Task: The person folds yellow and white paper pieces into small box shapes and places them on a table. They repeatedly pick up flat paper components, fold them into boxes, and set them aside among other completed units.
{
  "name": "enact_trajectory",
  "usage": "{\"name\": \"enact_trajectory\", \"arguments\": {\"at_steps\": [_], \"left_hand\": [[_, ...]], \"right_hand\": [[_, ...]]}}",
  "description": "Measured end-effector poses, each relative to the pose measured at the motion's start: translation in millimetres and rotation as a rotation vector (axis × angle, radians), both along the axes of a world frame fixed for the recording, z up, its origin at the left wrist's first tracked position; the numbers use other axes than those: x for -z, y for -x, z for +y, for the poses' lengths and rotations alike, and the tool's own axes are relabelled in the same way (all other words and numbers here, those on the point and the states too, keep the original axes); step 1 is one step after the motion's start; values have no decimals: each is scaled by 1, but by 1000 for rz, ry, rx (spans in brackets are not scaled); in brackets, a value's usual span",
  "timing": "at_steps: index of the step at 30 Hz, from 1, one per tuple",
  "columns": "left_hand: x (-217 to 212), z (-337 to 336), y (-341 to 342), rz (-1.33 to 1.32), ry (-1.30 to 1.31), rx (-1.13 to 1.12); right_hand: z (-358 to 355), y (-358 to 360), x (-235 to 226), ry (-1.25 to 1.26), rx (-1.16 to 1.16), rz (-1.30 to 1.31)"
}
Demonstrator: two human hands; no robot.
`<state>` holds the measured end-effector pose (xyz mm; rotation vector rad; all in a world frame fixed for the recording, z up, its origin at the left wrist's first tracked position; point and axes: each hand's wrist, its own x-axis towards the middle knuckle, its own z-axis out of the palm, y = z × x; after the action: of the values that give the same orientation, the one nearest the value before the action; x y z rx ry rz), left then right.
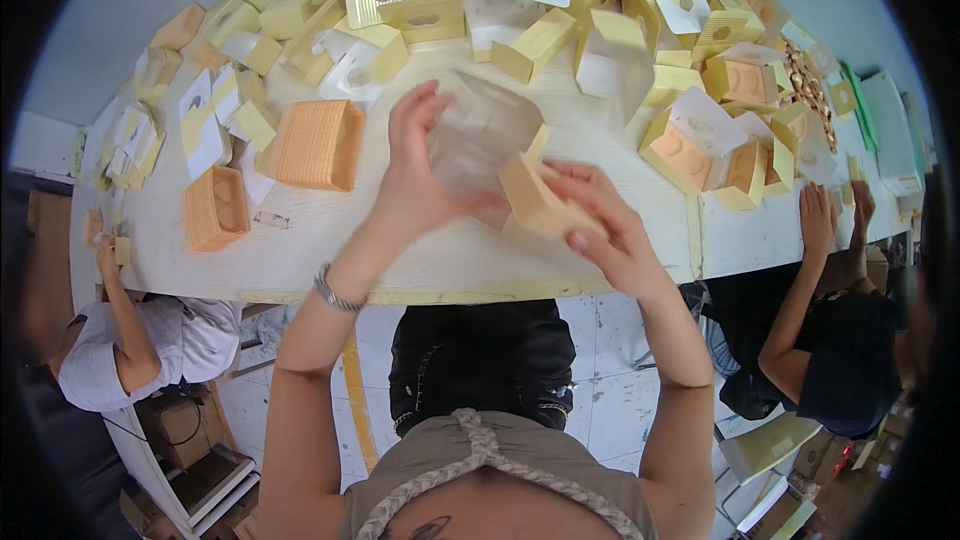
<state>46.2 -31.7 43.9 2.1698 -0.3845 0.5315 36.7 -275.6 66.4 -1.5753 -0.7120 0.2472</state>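
Observation:
A yellow carton [538, 202] with a pale inner side is held above the table in front of me, partly blurred by motion. My right hand [600, 220] grips its yellow end at the right, fingers behind and thumb in front. On the other side, my left hand [412, 175] curves around the pale lid panel [478, 125], its thumb reaching under toward the yellow part. Left of my hands lie a long stack of nested peach trays [315, 145] and a shorter stack [214, 210] nearer the table edge.
Many yellow cartons [430, 18], several with open lids, heap across the far side of the white table [600, 265]. More open cartons with peach inserts [690, 145] stand at the right. A co-worker's hand [108, 255] is at the left; another co-worker's hands [818, 220] are at the right.

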Motion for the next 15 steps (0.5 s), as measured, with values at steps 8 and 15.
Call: {"name": "enact_trajectory", "arguments": {"at_steps": [8, 15], "left_hand": [[-5, 16, -14, 479, 5, 494], [26, -11, 34, 374, -34, 230]], "right_hand": [[24, -1, -3, 195, 379, -326], [31, -18, -25, 684, 71, -875]]}}
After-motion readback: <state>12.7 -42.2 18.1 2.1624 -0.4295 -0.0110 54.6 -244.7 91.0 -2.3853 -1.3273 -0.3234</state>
